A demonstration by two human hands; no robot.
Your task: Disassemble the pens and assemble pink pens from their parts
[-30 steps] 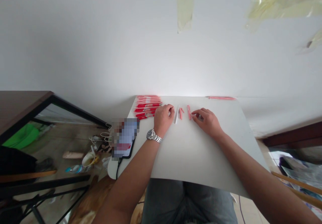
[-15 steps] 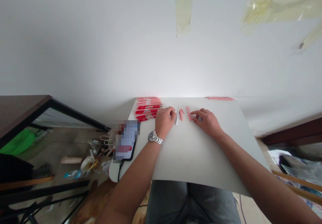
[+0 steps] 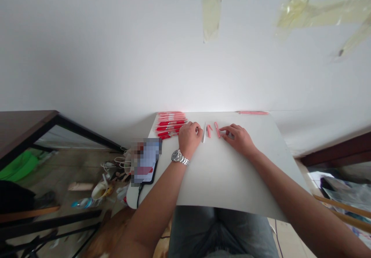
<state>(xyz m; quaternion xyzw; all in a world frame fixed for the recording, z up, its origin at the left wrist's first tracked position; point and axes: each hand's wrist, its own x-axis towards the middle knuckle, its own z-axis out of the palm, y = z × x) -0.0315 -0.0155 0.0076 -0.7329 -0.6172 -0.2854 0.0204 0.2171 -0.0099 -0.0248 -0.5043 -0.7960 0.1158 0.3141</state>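
Note:
My left hand [image 3: 189, 137], with a metal watch on its wrist, rests on the white table [image 3: 220, 176] with its fingers curled in; nothing shows inside them. Just right of it lie a thin white pen refill [image 3: 204, 132], a small pink pen part [image 3: 208, 130] and a longer pink barrel piece [image 3: 216, 129]. My right hand [image 3: 238, 139] lies beyond those, fingers bent, its fingertips touching the table beside the pink barrel piece. A row of several red pens [image 3: 171, 123] sits at the far left of the table, next to my left hand.
A phone [image 3: 145, 160] with a cable lies on the table's left edge. Another pink strip [image 3: 253, 112] lies at the far right edge by the wall. A dark glass-topped cabinet [image 3: 58, 134] and floor clutter stand to the left. My lap is below the table's near edge.
Both hands have hardly moved; the view has shifted slightly. The pen parts lie where they were.

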